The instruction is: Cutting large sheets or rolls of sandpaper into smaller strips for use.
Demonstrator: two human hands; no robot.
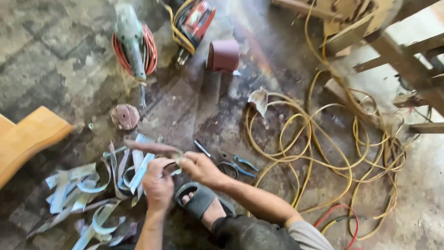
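Dusty stone floor (55,55), both hands' fingers (178,159) clamped on one sandpaper strip (148,147), long axis running left beyond the left hand (158,185), right hand (201,167) gripping its near end.

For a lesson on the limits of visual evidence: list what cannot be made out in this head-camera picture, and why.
- How the left hand and right hand grip the sanding strip: motion blur, fingers overlap it.
- Red power tool: top cut off by the frame edge.
- Wooden frame: runs off the right edge.
- Pliers: jaws partly hidden behind the right hand.
- Foot in the sandal: heel hidden by the knee.
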